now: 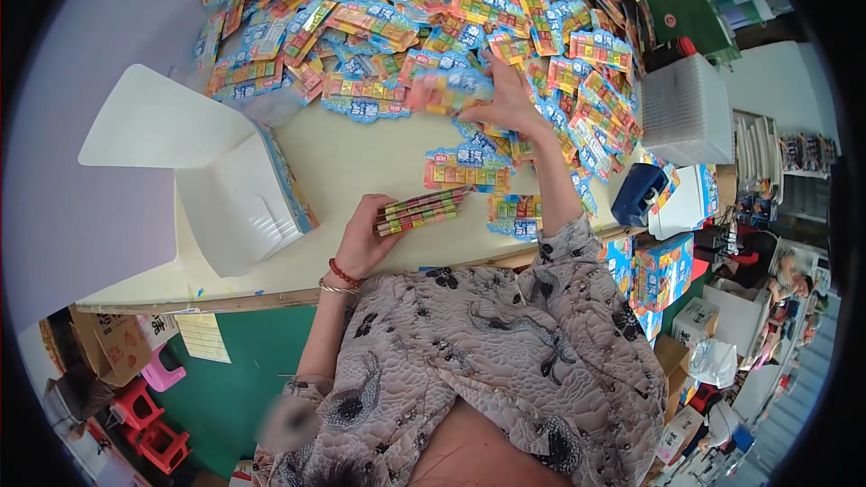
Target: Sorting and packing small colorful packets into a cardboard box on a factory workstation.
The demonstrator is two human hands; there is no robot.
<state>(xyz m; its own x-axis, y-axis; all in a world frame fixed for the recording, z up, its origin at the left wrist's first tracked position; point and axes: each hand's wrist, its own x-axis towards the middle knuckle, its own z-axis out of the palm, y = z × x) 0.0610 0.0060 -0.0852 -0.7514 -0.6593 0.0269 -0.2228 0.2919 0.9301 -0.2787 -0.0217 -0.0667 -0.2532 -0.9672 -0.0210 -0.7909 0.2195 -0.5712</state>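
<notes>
The left hand is closed around a stack of colourful packets, gripping it at its left end with the long side lying level above the pale table, which probably keeps the gathered packets squared up against each other. The right hand reaches farther out, fingers spread and pinching a single packet at the near edge of the large heap of packets; that packet is blurred, so how firmly it is held I cannot tell. The heap covers the far and right parts of the table, spilling toward the right edge by a white ribbed container and a dark blue tape dispenser. Two loose packets lie flat between the hands, just beside the stack. To the left stands an open white carton with its lid flap raised, its mouth facing the hands, seemingly set within easy reach. Bare tabletop between carton and stack leaves open room; the near table edge runs just below the left wrist.
</notes>
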